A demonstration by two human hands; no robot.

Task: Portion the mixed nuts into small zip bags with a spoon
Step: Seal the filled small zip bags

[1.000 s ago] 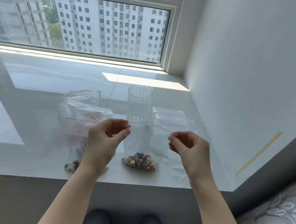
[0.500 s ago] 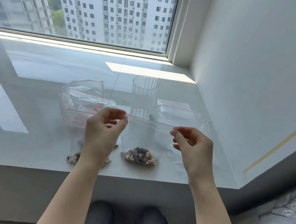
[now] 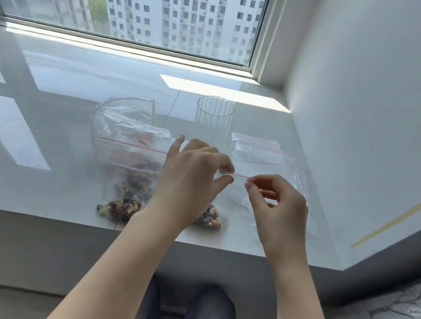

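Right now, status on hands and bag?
Left hand and right hand both pinching small clear zip bag's red-lined seal. Nuts inside at bottom. Nothing in the way.

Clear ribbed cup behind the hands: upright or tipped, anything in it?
Upright and apparently empty. The clear cup stands on the sill with its round rim up, and no nuts show through its wall.

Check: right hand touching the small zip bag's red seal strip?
Touching. Head view: right hand pinches the small zip bag at its red seal strip, no gap visible.

We see a clear ribbed cup (image 3: 213,121) upright on the white table (image 3: 42,132), yellow tape (image 3: 398,218) near the wall.
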